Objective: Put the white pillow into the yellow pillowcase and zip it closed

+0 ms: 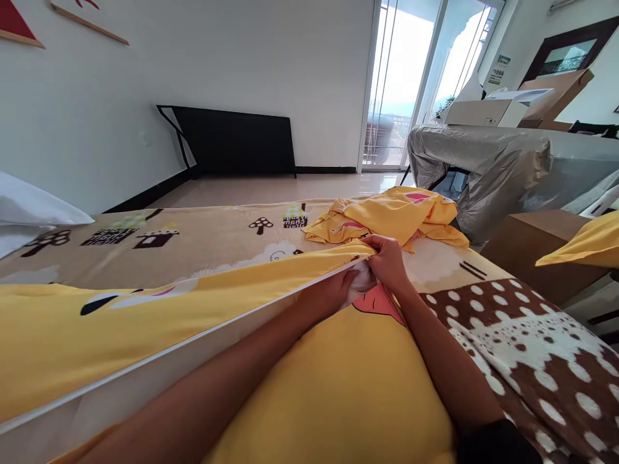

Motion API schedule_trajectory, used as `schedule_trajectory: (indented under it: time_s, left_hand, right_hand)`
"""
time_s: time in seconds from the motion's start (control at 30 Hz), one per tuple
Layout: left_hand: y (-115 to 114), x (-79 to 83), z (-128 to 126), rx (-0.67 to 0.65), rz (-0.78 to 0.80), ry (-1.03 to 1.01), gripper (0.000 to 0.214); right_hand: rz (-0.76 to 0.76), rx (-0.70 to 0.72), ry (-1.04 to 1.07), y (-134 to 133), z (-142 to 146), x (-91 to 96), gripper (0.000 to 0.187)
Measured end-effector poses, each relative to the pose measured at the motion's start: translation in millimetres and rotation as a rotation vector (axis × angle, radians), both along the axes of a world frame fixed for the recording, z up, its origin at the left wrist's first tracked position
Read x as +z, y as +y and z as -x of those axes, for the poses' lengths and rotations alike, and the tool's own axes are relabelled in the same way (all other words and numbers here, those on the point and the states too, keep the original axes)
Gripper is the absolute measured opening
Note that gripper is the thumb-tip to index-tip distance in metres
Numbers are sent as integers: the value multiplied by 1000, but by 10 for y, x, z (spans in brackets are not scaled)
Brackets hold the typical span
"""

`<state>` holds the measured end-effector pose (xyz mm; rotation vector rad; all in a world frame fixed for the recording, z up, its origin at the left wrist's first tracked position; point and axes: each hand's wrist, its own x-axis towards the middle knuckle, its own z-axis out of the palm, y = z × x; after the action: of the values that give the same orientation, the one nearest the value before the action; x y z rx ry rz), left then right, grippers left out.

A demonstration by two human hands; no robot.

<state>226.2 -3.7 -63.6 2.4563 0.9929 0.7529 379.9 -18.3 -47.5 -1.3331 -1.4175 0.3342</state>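
A yellow fabric cover (159,316) with a printed pattern and a white inner edge stretches across the bed in front of me. My right hand (388,261) is closed on the cover's far end, pinching its edge between thumb and fingers. Just beside it, my left hand (338,290) reaches along under the raised edge and grips a bunched piece of white cloth (362,278). Some of the left fingers are hidden in that cloth. More yellow fabric (338,393) with a pink printed patch lies below, between my forearms.
A crumpled yellow cloth (401,212) lies beyond my hands on the patterned beige bed sheet (217,238). To the right is a brown blanket (546,361) with white dots. A white pillow-like item (39,206) sits left. Beyond the bed are a cardboard box (536,251) and plastic-covered furniture (483,154).
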Motion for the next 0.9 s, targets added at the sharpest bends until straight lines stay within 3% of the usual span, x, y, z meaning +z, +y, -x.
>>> schedule_trajectory:
  time_s: [0.33, 0.7, 0.9]
  left_hand:
    - [6, 113, -114, -26, 4, 15, 38]
    - [-5, 58, -39, -23, 17, -45, 38]
    - [-34, 109, -18, -195, -143, 62, 35]
  right_hand:
    - [29, -38, -39, -14, -10, 15, 40]
    - [43, 39, 26, 18, -13, 0, 37]
    - [23, 3, -30, 10, -24, -6, 34]
